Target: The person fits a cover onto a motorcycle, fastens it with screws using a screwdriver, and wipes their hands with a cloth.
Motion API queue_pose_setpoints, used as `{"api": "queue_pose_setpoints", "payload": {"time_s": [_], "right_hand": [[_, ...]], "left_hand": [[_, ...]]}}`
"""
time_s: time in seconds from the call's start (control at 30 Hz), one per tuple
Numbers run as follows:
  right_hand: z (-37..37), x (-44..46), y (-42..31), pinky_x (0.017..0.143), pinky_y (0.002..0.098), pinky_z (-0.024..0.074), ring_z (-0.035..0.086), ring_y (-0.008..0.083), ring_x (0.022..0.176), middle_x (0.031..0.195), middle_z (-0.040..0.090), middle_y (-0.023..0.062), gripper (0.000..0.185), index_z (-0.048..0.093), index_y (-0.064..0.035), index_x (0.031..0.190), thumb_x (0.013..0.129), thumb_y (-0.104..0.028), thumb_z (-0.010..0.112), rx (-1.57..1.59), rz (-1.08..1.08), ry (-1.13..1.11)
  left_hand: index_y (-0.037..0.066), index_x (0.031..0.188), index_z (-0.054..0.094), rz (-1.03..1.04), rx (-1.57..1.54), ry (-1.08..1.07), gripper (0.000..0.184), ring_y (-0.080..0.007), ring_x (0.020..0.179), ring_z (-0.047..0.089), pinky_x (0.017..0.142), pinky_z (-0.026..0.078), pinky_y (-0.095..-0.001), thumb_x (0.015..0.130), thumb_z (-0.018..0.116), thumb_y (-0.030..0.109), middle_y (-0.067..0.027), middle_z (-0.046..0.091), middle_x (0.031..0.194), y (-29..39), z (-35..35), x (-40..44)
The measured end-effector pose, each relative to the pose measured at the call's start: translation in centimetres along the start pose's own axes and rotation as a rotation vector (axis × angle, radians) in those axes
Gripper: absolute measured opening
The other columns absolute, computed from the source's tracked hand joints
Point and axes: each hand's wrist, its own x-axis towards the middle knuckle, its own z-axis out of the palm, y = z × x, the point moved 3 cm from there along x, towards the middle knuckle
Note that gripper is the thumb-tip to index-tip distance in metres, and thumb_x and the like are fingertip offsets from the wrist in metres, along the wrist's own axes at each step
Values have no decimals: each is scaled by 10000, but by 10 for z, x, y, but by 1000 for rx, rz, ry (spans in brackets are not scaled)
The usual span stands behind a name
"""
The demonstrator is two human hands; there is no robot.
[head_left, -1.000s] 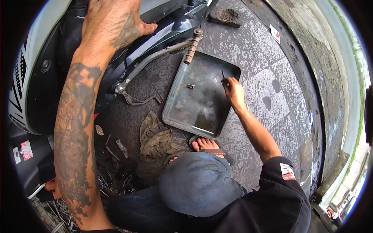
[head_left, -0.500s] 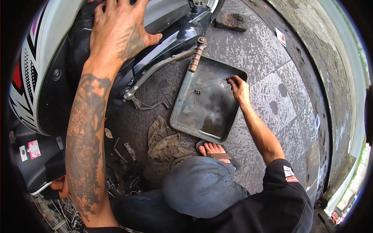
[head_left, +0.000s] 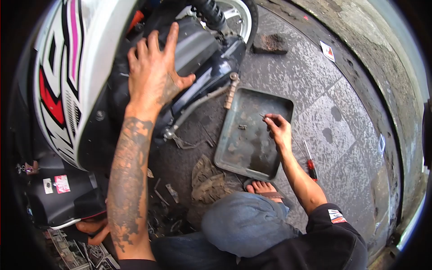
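Observation:
My left hand [head_left: 153,76] is spread open against the black plastic engine-side cover [head_left: 195,42] of a motor scooter, fingers apart. My right hand [head_left: 279,129] is over the right side of a shallow dark metal tray [head_left: 225,155], thumb and fingertips pinched together. A small thin piece [head_left: 262,115] pokes out from those fingertips; its exact kind is too small to make out. Inside the tray lie a few small metal parts [head_left: 242,127] and a dark wet patch. The scooter's kick-start lever [head_left: 231,92] reaches over the tray's upper left corner.
A screwdriver [head_left: 310,163] with a red and black handle lies right of my forearm. A crumpled rag [head_left: 208,177] is left of my foot, near scattered tools. A dark brick-like block [head_left: 270,44] rests near the rear wheel [head_left: 243,20]. Another person's hand [head_left: 96,231] shows at lower left.
The view has shifted, so the scene sits farther right and lower, with more of the scooter showing. The screwdriver has come into sight. Both hands keep nearly the same poses.

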Motion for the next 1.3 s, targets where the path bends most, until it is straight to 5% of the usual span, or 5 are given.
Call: {"api": "queue_pose_setpoints", "payload": {"time_s": [0.6, 1.03, 1.07, 1.2, 1.3], "right_hand": [[169, 5, -260, 680, 320, 500, 620, 212, 731, 908, 634, 89, 131, 700, -37, 972, 850, -17, 659, -43, -1132, -96], [161, 12, -238, 678, 286, 520, 662, 132, 725, 903, 721, 77, 140, 670, -27, 1000, 868, -74, 677, 79, -1024, -109], [160, 10, -236, 692, 262, 527, 673, 115, 758, 904, 730, 69, 155, 693, -9, 987, 860, -98, 704, 248, -968, -193], [146, -21, -249, 757, 271, 566, 675, 167, 919, 990, 692, 124, 284, 615, 46, 1123, 878, -65, 706, 261, -765, -642], [164, -33, -256, 746, 251, 570, 691, 138, 858, 915, 716, 90, 168, 659, 41, 1055, 904, -31, 668, 219, -797, -612]], "left_hand": [[120, 1564, 148, -3, -29, 5, 1316, -353, 1207, 465, 1046, 362, -499, 525, 889, 443, -192, 463, 1321, 1, -10, 0], [155, 1531, 284, 76, 8, 184, 1177, -374, 1110, 539, 973, 415, -481, 569, 857, 515, -208, 539, 1223, -4, 6, -3], [64, 1480, 353, 90, 52, 141, 892, -362, 1114, 557, 993, 423, -463, 774, 739, 448, -215, 553, 1201, -1, 3, -3], [59, 1522, 260, 46, 54, 25, 1103, -419, 1263, 446, 1078, 342, -494, 665, 807, 487, -264, 482, 1333, 1, 3, -1], [70, 1382, 484, 55, -102, 170, 861, -349, 1209, 527, 1034, 384, -490, 693, 770, 500, -185, 583, 1253, -3, 5, -2]]}}
